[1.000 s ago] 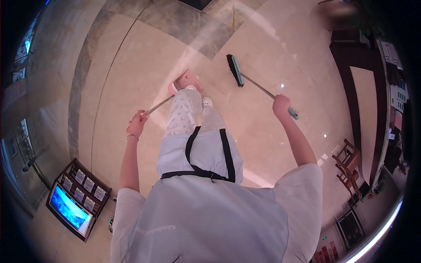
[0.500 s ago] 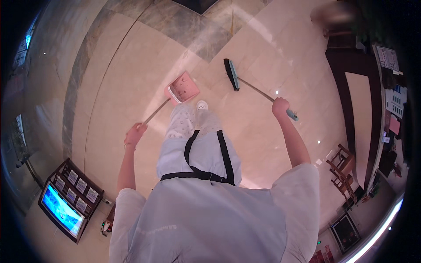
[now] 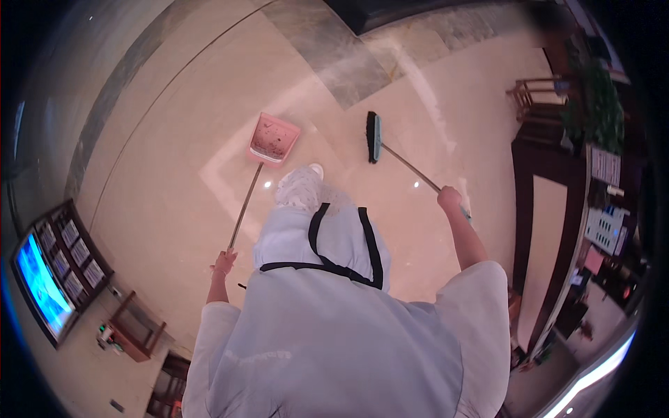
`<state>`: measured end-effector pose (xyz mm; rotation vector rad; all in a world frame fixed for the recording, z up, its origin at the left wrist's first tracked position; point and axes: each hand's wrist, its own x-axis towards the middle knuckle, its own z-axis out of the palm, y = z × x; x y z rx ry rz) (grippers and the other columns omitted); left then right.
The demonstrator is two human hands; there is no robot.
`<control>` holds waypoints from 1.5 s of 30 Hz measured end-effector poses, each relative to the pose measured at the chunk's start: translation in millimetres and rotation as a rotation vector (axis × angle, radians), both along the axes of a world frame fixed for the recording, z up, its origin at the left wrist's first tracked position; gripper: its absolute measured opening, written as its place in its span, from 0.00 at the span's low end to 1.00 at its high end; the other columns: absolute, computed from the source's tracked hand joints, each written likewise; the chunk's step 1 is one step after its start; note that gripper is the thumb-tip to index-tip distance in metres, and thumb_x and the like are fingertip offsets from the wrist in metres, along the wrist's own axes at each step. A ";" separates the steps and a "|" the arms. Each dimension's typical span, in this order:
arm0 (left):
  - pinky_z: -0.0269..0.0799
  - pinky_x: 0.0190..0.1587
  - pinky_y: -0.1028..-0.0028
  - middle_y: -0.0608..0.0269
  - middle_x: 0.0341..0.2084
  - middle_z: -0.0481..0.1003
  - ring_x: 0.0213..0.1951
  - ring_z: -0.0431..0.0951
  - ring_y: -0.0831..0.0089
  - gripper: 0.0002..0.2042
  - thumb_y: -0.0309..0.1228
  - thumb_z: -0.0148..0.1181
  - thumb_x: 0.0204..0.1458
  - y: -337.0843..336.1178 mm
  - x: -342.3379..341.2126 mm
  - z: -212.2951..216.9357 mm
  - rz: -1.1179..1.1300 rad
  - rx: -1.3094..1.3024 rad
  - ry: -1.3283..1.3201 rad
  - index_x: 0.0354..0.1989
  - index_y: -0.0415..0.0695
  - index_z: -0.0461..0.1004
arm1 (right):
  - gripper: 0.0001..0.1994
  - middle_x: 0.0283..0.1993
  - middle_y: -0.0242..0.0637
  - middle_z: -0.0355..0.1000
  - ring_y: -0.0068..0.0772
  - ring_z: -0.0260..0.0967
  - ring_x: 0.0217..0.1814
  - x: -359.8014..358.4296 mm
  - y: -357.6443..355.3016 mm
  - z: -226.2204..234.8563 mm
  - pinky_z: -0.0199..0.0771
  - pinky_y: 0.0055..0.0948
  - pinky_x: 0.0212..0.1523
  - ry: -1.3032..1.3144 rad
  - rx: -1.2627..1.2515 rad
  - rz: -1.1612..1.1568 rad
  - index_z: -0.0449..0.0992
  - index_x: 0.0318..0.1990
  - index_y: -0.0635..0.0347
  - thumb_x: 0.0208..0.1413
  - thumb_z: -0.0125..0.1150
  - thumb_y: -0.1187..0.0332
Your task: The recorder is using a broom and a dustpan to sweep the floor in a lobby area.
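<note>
Since the earlier frames the pink dustpan (image 3: 273, 138) has swung out ahead of the person, clear of the raised knee it sat against a second ago, and its long handle now runs straight back and down to the left hand (image 3: 224, 262), which has dropped lower and closer to the body. That left hand is clenched round the end of the handle, with the pan well ahead of it and slightly to its right, its mouth facing the person and some dark grit lying inside. On the other side the right hand (image 3: 449, 198) is closed round the thin stick of the broom (image 3: 374, 136), near the stick's upper end; the dark brush head lies ahead and to the left of that hand, on the pale polished floor (image 3: 174, 202), beside the dustpan with a gap of bare floor between them. Compared with before, the brush head sits nearer the pan and the right hand is held about as high as it was. Between the two tools one foot in a light shoe (image 3: 306, 182) is forward. Farther off, a grey stone band (image 3: 327, 56) crosses the floor, and a dark wooden counter (image 3: 529, 209) runs along the right edge.
</note>
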<state>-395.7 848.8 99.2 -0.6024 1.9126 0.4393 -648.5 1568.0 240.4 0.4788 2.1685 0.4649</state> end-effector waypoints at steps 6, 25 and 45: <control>0.67 0.33 0.70 0.62 0.27 0.74 0.27 0.75 0.72 0.17 0.39 0.54 0.45 13.4 21.3 -14.0 0.381 0.070 0.020 0.38 0.41 0.62 | 0.08 0.29 0.38 0.72 0.34 0.70 0.29 -15.5 -16.4 -4.1 0.71 0.30 0.28 -0.049 -0.041 -0.093 0.73 0.32 0.58 0.44 0.52 0.69; 0.68 0.17 0.69 0.62 0.15 0.70 0.15 0.70 0.71 0.09 0.29 0.58 0.40 28.0 153.6 -150.8 0.770 0.436 0.022 0.26 0.41 0.66 | 0.11 0.08 0.32 0.56 0.22 0.53 0.07 48.8 -148.4 84.0 0.52 0.23 0.09 -0.018 -0.409 -0.952 0.63 0.16 0.62 0.43 0.58 0.70; 0.67 0.38 0.60 0.45 0.31 0.72 0.37 0.72 0.52 0.10 0.34 0.47 0.48 57.9 16.4 -29.8 0.633 0.077 0.285 0.31 0.39 0.68 | 0.19 0.22 0.53 0.70 0.51 0.70 0.25 -47.1 -283.6 65.6 0.69 0.41 0.26 0.461 -0.331 0.245 0.70 0.19 0.69 0.42 0.57 0.57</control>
